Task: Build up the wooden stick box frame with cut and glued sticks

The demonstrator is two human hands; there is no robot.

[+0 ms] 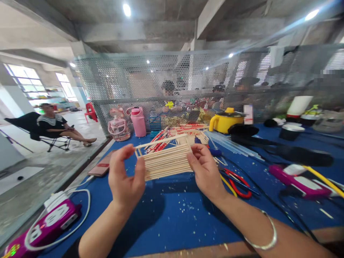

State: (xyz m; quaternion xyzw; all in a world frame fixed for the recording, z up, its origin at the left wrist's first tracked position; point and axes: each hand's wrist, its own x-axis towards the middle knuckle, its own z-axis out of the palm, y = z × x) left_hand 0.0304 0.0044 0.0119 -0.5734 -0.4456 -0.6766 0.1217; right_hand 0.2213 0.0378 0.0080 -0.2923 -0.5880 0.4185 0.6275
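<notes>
Both hands hold up a small structure of thin pale wooden sticks [166, 162] laid side by side, above the blue-covered table [172, 229]. My left hand [125, 175] pinches its left end between thumb and fingers. At the right end, my right hand [205, 170] grips with the thumb on the near face and the fingers behind. The panel of sticks faces me, slightly tilted, and a thin open frame shows along its top. Behind it lie red-and-white packets of sticks [161, 141] and a second wooden stick piece [200, 138], partly hidden by my right hand.
Purple power strips [57, 224] with cables sit at both sides. A phone [101, 165] lies at left. Red-handled pliers [239, 184] and clear glue sticks [236, 145] are at right. Behind stand a pink bottle [138, 122], a yellow pot [225, 122] and a perforated metal screen [150, 79].
</notes>
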